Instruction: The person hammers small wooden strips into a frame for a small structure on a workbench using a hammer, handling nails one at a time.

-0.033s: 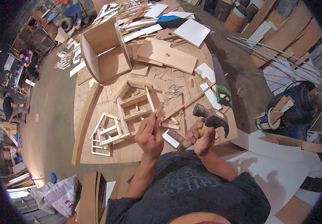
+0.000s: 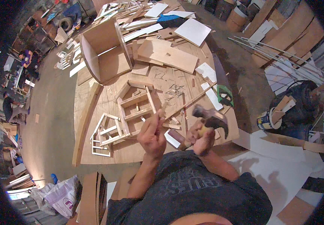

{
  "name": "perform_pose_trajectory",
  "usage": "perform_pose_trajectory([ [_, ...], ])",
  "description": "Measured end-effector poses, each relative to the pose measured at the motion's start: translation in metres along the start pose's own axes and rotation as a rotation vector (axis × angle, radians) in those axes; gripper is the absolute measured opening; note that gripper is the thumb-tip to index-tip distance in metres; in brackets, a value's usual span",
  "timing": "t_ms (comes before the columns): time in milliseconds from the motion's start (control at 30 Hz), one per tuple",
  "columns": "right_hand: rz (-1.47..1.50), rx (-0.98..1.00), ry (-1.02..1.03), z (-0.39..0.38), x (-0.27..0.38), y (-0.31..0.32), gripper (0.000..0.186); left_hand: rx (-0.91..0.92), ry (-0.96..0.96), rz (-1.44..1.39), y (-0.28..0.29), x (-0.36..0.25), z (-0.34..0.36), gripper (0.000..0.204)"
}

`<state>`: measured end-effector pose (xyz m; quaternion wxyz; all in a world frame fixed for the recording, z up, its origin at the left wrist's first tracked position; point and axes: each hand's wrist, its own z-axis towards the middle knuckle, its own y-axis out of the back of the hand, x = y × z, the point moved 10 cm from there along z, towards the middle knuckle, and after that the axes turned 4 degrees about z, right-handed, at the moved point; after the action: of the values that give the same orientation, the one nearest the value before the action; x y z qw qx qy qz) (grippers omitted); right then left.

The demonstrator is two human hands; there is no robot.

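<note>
My right hand is closed round the yellowish handle of a claw hammer, its metal head raised above the table. My left hand pinches a small wood strip, mostly hidden by the fingers. Just left of that hand lies a house-shaped wooden frame with crossbars. Beside it is a smaller, partly white frame. Loose nails are scattered beyond my hands. A long thin wood strip runs slantwise between them and the hammer.
An open curved-sided wooden box stands farther back on the table, near boards and offcuts. A green tool lies at the right edge. A bucket of scraps stands right. Two people are far left.
The hammer head has tilted and shifted slightly left, with some motion blur. My left hand has stayed nearly in place.
</note>
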<state>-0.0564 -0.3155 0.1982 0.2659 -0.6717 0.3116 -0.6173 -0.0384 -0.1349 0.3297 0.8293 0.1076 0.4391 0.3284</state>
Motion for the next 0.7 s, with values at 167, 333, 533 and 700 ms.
perform_pose_trajectory([
  [167, -0.24, -0.064, -0.098, 0.004, -0.006, -0.023, 0.056, -0.077, 0.031, -0.025, 0.011, 0.006, 0.002, 0.036],
  [333, -0.098, -0.033, 0.007, 0.001, 0.016, -0.014, 0.056, -0.002, 0.101, -0.032, -0.001, 0.012, -0.001, 0.032],
  [533, 0.177, -0.085, -0.021, -0.001, 0.008, -0.018, 0.05, -0.048, 0.033, -0.074, 0.002, 0.002, 0.002, 0.032],
  [700, 0.065, -0.046, 0.004, -0.009, 0.008, -0.014, 0.051, -0.007, 0.019, 0.005, 0.004, 0.005, 0.0, 0.035],
])
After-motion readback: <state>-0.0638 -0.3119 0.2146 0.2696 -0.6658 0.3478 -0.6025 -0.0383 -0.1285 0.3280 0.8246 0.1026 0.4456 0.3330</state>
